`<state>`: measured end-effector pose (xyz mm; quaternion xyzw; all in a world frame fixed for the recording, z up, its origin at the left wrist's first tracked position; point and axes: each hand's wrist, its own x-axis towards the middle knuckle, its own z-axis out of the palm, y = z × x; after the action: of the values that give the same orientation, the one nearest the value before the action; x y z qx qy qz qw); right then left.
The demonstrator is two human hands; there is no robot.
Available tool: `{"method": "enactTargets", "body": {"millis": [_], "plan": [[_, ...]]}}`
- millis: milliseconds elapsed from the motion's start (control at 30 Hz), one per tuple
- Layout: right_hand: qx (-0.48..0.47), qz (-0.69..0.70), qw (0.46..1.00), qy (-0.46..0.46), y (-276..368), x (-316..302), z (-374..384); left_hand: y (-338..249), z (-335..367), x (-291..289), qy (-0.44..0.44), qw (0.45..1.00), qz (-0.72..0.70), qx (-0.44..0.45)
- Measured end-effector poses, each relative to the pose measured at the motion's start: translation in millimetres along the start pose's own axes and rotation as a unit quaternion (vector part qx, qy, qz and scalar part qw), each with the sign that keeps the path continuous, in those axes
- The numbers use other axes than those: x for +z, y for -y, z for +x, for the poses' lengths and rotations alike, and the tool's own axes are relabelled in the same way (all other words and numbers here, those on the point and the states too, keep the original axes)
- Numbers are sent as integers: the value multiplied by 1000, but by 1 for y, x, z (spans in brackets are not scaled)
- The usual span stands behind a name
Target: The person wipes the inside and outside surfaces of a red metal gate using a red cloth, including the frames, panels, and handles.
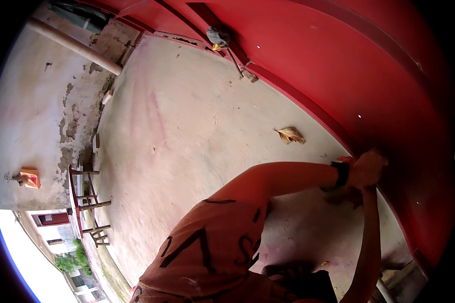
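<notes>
In front of a red metal door or panel, my two hands meet at the right of the view. My left hand, with a black band on its wrist, is closed, its fingers in shadow. Beside that wrist a small bit of red material shows; whether it is held is unclear. My right forearm rises from the lower edge to the left hand. There my right hand is mostly hidden, and its fingers cannot be made out.
A dry brown leaf lies on the pale concrete floor. A stick-like tool with a grey head leans at the panel's frame. Wooden benches stand left, by a peeling wall with an orange holder and a pipe.
</notes>
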<state>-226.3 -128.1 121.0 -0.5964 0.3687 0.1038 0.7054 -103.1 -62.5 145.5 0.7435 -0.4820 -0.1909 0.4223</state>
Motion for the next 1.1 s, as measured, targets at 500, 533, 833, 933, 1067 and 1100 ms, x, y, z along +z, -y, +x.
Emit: {"method": "enactTargets", "body": {"millis": [500,533,833,933,1067,1100], "plan": [[231,57,970,37,73,33,-207,-154,-72,-71,-38,940,-245,-233],[214,78,973,33,75,42,-223,-162,-82,-84,-57,945,-219,-236],[175,174,969,-10,187,157,-350,-219,-242,-238,-107,912,-128,-374],[82,199,976,-30,219,179,-375,-272,-264,-291,-123,935,-100,-315],[-26,109,993,-38,304,223,-401,-373,-269,-373,-167,869,-166,-435],[-76,78,994,-26,322,228,-404,-395,-267,-392,-166,867,-183,-433]]}}
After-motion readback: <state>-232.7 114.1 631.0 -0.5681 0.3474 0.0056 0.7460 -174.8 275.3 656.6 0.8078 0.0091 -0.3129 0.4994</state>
